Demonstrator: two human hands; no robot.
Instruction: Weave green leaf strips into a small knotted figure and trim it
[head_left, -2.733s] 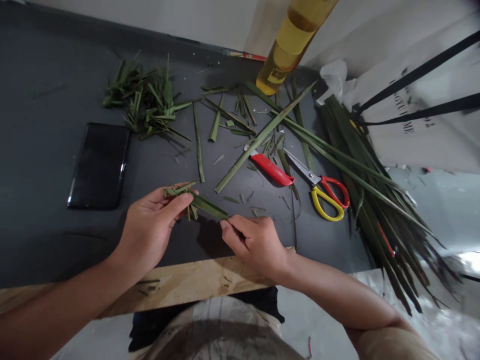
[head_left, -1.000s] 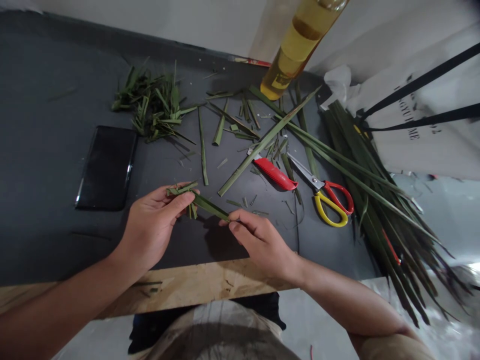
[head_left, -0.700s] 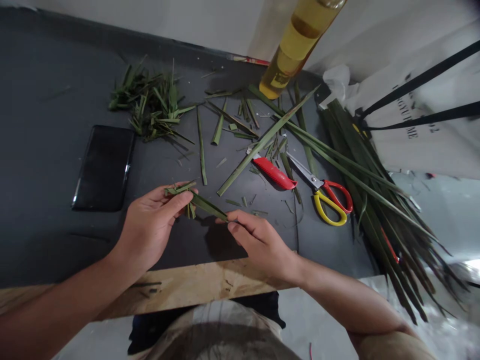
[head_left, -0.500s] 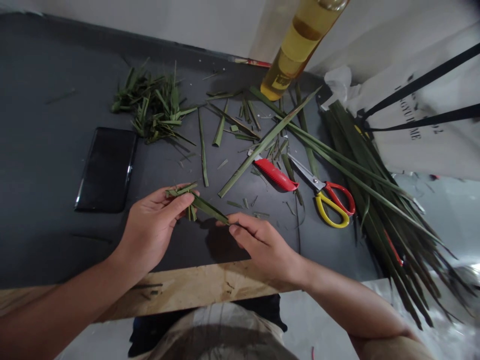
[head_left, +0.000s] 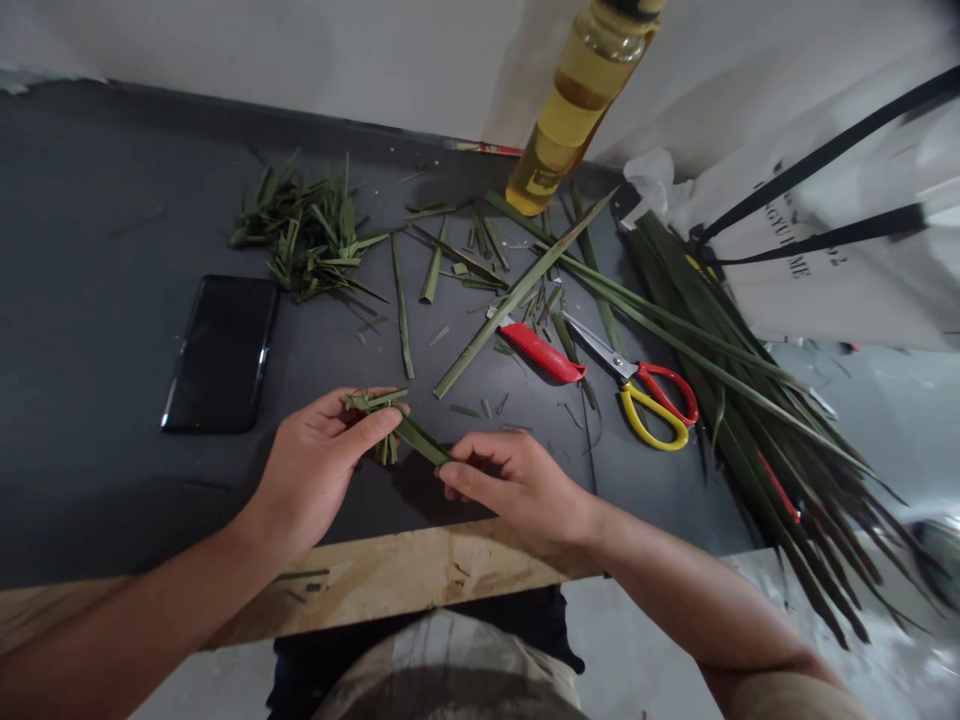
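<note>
Between the thumb and fingers of my left hand is a small knotted piece of folded palm leaf, with short ends poking out above and below. A flat green strip runs from it down to the right. My right hand pinches the far end of that strip between thumb and forefinger. Both hands are held over the table's near edge. Beyond them lie a red-handled cutter, its blade partly under a long leaf strip, and scissors with one red and one yellow handle.
A black phone lies at left, below a heap of leaf pieces. Cut scraps are strewn mid-table. A bottle of yellow liquid stands at the back. Long leaves and a white bag with black straps are at right.
My right hand has shifted slightly left along the strip, so less of it shows between the hands. The whole view has moved a little; the things on the table lie as before.
</note>
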